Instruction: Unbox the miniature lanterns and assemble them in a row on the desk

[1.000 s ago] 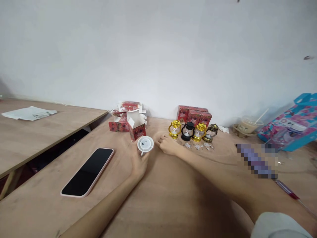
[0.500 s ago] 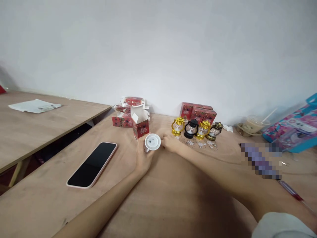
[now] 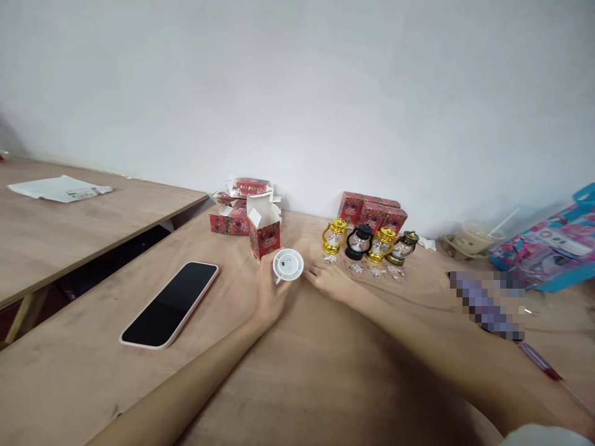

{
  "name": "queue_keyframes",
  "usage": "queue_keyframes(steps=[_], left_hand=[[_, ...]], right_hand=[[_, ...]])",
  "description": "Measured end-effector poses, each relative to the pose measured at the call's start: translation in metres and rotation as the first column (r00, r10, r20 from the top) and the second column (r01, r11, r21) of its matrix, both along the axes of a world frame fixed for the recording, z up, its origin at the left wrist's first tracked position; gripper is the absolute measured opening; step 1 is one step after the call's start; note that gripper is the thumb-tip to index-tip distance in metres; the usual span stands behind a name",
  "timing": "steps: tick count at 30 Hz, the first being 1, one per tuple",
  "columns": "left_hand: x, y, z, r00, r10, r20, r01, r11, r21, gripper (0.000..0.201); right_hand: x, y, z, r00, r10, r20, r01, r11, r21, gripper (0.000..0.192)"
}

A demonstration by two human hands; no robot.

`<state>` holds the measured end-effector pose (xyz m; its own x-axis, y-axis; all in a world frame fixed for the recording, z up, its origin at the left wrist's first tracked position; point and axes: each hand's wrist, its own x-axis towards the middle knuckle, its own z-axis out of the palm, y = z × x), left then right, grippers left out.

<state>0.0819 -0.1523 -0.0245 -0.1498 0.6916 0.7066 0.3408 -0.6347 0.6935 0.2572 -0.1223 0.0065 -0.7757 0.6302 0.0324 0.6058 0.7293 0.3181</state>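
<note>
My left hand holds a small white lantern with its round base turned toward me. My right hand rests on the wooden table just right of that base, fingertips close to it; whether they touch it I cannot tell. An opened red box stands upright right behind the lantern. Further right, several miniature lanterns, gold, black and bronze, stand in a row, with small clear packets lying in front of them.
A pink-cased phone lies screen-up at the left. Opened red boxes and closed red boxes stand by the wall. At the right are an iced drink, a blue floral bag and a red pen. A second table holds paper.
The view has drifted a little to the left and down. My left hand has kept hold of the white lantern, and my right hand has stayed beside its base.
</note>
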Motion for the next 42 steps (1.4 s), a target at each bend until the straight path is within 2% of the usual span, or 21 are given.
queue_keyframes(steps=[3,7,9,11,15,21,25,28,31,33,34,37,39,40,42], left_hand=[[0.001,-0.001,0.001,1.000,0.005,-0.003,-0.005,1.000,0.008,0.039],[0.001,0.001,-0.003,1.000,-0.008,-0.028,0.008,1.000,-0.001,0.040],[0.001,0.001,-0.005,0.999,-0.010,-0.044,0.010,1.000,-0.005,0.041],[0.001,0.001,-0.006,0.999,-0.009,-0.049,0.009,1.000,-0.006,0.041],[0.000,0.001,-0.005,0.998,0.001,-0.061,-0.001,1.000,0.002,0.040],[0.000,-0.002,0.000,0.991,0.027,-0.133,-0.026,1.000,0.011,0.036],[0.000,-0.003,0.000,0.989,0.038,-0.142,-0.036,0.999,0.020,0.036],[0.000,-0.004,0.001,0.986,0.027,-0.164,-0.021,0.999,0.039,0.036],[0.000,-0.005,0.002,0.980,0.002,-0.199,0.013,0.997,0.075,0.036],[0.000,-0.005,0.002,0.978,-0.011,-0.206,0.028,0.996,0.080,0.036],[0.000,-0.005,0.002,0.979,-0.013,-0.205,0.029,0.997,0.076,0.036],[0.000,-0.006,0.002,0.980,-0.009,-0.200,0.023,0.998,0.066,0.035],[0.000,-0.006,0.001,0.978,-0.008,-0.210,0.023,0.997,0.068,0.035],[0.000,-0.007,0.001,0.975,-0.008,-0.220,0.025,0.997,0.075,0.035],[0.000,-0.007,0.001,0.970,0.003,-0.241,0.023,0.995,0.101,0.036]], right_hand=[[0.010,0.003,-0.004,0.978,-0.063,-0.200,0.046,0.995,-0.090,0.024],[0.024,0.006,-0.007,0.861,-0.184,-0.474,0.055,0.961,-0.272,0.024],[0.028,0.008,-0.007,0.812,-0.223,-0.540,0.019,0.934,-0.357,0.032],[0.029,0.009,-0.008,0.797,-0.219,-0.563,-0.017,0.923,-0.384,0.035],[0.027,0.011,-0.008,0.844,-0.137,-0.519,-0.018,0.959,-0.282,0.035],[0.020,0.010,0.003,0.962,-0.142,-0.235,0.113,0.985,-0.132,0.032],[0.019,0.010,0.009,0.988,-0.094,-0.118,0.085,0.993,-0.084,0.032],[0.023,0.013,0.007,0.994,-0.014,-0.111,0.010,0.999,-0.036,0.030],[0.029,0.014,0.005,0.969,0.039,-0.244,-0.036,0.999,0.017,0.023],[0.031,0.011,0.007,0.894,0.073,-0.443,-0.051,0.997,0.061,0.019],[0.030,0.007,0.009,0.821,0.100,-0.562,-0.058,0.994,0.093,0.017],[0.023,-0.011,0.019,0.488,0.188,-0.853,-0.022,0.979,0.203,0.012],[0.016,-0.026,0.027,0.309,0.222,-0.925,0.021,0.971,0.240,0.010],[0.012,-0.033,0.031,0.266,0.244,-0.933,0.022,0.966,0.259,0.012],[0.006,-0.045,0.039,0.276,0.313,-0.909,-0.023,0.948,0.319,0.017]])
